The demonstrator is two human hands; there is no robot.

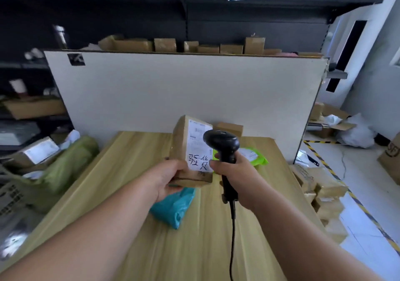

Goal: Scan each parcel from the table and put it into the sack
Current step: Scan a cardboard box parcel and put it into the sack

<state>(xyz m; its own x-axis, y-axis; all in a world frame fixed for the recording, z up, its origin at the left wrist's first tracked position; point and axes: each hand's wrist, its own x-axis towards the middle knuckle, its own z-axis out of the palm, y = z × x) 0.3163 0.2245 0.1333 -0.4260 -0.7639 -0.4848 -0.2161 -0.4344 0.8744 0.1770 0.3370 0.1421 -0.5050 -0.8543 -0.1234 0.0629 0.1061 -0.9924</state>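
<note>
My left hand [166, 179] grips a brown cardboard parcel [184, 142] by its lower end, holding it upright above the wooden table [129, 194]. A white label with black handwriting faces me. My right hand [236, 176] grips a black corded barcode scanner [220, 142], whose head sits right in front of the label. On the table lie a teal plastic parcel [175, 207] under my left hand, a bright green parcel [253, 156] behind the scanner and a small brown box [229, 128] at the back. A green sack [65, 163] stands open left of the table.
A white board [173, 90] stands upright along the table's far edge. Dark shelves with cardboard boxes [164, 44] rise behind it. Stacked brown parcels [320, 196] lie on the floor to the right, beside yellow-black floor tape [324, 163].
</note>
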